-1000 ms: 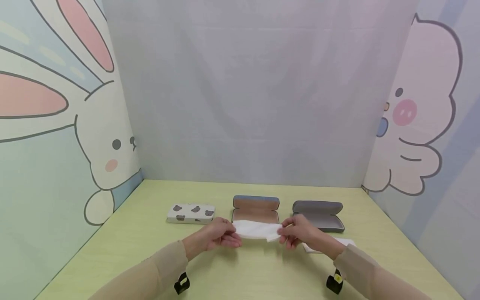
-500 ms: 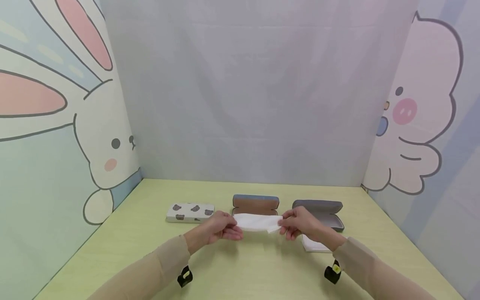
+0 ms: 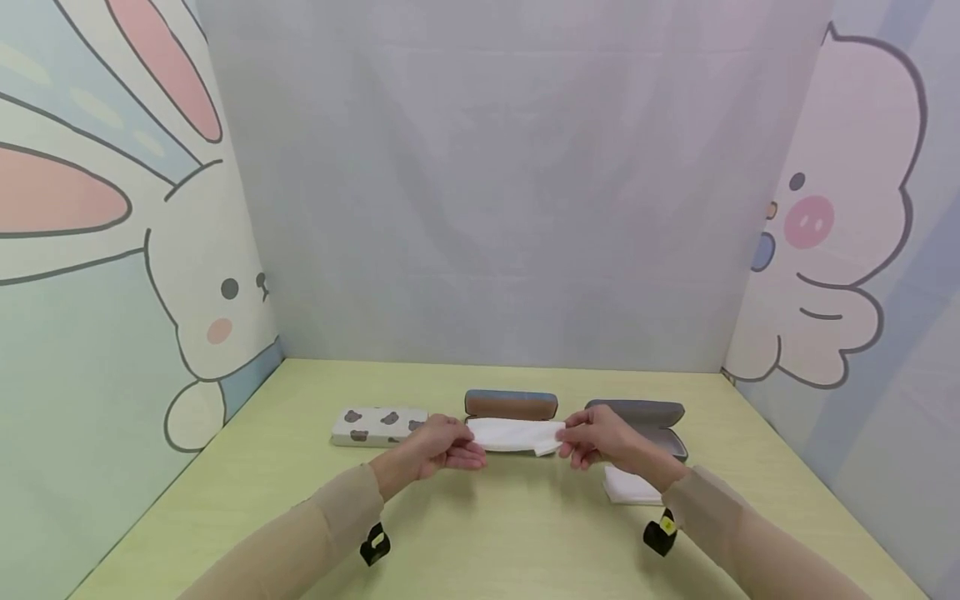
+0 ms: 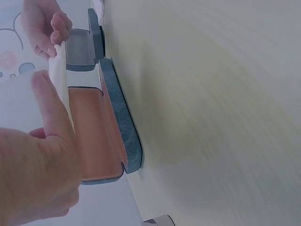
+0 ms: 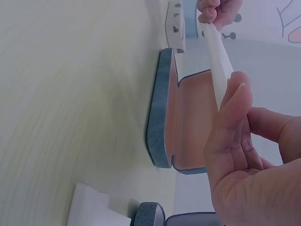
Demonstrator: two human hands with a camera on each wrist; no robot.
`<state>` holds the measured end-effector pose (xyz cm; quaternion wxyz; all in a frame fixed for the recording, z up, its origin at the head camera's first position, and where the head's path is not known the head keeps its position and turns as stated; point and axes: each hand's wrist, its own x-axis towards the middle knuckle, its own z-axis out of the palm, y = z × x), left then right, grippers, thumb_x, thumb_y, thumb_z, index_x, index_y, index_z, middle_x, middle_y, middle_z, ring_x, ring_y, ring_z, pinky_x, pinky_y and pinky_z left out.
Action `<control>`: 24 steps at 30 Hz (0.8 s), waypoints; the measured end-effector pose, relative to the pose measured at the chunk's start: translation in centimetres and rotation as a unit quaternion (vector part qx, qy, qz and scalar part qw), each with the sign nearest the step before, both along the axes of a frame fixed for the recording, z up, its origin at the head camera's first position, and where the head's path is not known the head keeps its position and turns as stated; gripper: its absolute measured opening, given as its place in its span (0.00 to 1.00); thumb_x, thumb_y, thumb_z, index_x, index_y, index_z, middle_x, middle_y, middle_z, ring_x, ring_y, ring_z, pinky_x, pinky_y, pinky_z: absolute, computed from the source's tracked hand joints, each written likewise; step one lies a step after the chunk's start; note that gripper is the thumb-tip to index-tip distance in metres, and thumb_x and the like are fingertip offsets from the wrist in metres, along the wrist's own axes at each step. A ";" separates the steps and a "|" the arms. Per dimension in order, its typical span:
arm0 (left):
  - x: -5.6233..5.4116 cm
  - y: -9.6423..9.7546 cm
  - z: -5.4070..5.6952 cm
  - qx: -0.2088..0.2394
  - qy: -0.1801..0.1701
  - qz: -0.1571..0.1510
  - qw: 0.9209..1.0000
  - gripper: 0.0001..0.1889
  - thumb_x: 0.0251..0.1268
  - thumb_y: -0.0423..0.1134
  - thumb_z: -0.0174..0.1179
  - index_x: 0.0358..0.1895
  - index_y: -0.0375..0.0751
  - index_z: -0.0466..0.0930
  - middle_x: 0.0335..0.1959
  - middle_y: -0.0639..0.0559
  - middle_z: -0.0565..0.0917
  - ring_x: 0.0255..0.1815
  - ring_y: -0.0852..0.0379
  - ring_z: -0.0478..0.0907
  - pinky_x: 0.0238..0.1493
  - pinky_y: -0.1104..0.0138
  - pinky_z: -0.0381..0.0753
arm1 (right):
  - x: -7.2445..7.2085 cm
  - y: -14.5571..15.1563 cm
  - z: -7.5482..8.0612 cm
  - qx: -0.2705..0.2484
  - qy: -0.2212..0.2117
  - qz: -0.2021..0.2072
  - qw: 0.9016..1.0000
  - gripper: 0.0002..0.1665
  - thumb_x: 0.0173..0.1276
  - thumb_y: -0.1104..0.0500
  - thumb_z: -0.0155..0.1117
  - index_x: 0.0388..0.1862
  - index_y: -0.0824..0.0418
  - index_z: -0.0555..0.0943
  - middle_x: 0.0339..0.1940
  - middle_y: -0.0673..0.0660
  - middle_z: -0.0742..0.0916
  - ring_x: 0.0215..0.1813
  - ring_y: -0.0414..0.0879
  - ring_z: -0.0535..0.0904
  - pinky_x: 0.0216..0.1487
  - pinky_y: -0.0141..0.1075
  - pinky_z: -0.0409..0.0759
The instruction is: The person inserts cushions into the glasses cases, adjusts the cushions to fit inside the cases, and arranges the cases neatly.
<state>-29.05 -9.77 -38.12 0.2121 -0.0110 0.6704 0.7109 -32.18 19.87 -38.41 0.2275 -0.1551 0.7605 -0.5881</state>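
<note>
Stretched between my two hands is a folded white tissue or cloth [image 3: 513, 435]. My left hand [image 3: 442, 448] pinches its left end, and my right hand [image 3: 600, 437] pinches the right end. It hangs over an open glasses case [image 3: 510, 406], blue outside and brownish pink inside, hiding most of the lower half in the head view. Both wrist views show the strip held above the case [image 4: 124, 122], apart from it. The right wrist view shows the strip [image 5: 216, 61] running taut from thumb and finger to the other hand.
Left of the middle case lies a shut white case [image 3: 378, 427] with bear prints. An open grey case [image 3: 637, 412] stands at the right, partly behind my right hand. A second folded white piece [image 3: 630, 486] lies in front of it on the yellow table [image 3: 517, 533].
Both hands have moved forward, away from my body, carrying the white piece from before the middle case to over its lower half. The grip at both ends stays the same.
</note>
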 end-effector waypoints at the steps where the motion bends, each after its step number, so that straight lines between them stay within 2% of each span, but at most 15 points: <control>1: -0.1 0.0 0.0 0.002 0.001 -0.001 1.000 0.10 0.69 0.28 0.47 0.47 0.24 0.71 0.24 0.44 0.86 0.25 0.55 0.87 0.34 0.66 0.88 | -0.1 0.0 0.0 0.000 -0.002 0.000 1.000 0.18 0.67 0.59 0.63 0.46 0.73 0.74 0.22 0.53 0.87 0.19 0.39 0.80 0.22 0.29 0.80; 7: -1.0 0.0 -0.4 0.006 0.006 0.003 1.000 0.12 0.69 0.28 0.47 0.50 0.22 0.70 0.24 0.44 0.87 0.25 0.55 0.87 0.34 0.67 0.88 | -0.8 -0.2 -0.1 0.005 0.004 -0.007 1.000 0.15 0.68 0.60 0.63 0.43 0.73 0.76 0.22 0.53 0.87 0.18 0.39 0.79 0.22 0.29 0.80; 12: -1.7 0.0 -0.7 0.004 0.003 0.009 1.000 0.13 0.70 0.28 0.46 0.51 0.22 0.70 0.24 0.43 0.87 0.25 0.55 0.87 0.33 0.67 0.88 | -1.1 -0.6 -0.3 0.013 0.015 -0.027 0.999 0.17 0.68 0.60 0.63 0.45 0.75 0.76 0.21 0.54 0.87 0.18 0.39 0.79 0.22 0.30 0.81; 19: -2.9 0.0 -1.3 0.010 0.003 0.012 1.000 0.18 0.70 0.28 0.45 0.58 0.18 0.65 0.23 0.42 0.87 0.24 0.55 0.87 0.33 0.68 0.88 | -1.6 -1.3 -1.0 0.024 0.026 -0.060 0.998 0.18 0.68 0.60 0.63 0.46 0.76 0.75 0.21 0.55 0.86 0.17 0.40 0.79 0.21 0.31 0.81; 24: -3.5 0.2 -1.9 0.002 -0.001 0.020 1.000 0.15 0.69 0.27 0.46 0.54 0.18 0.68 0.22 0.43 0.86 0.23 0.55 0.86 0.31 0.68 0.88 | -2.0 -1.7 -1.5 0.028 0.031 -0.079 0.996 0.16 0.69 0.62 0.61 0.47 0.76 0.75 0.22 0.58 0.87 0.17 0.41 0.80 0.20 0.32 0.81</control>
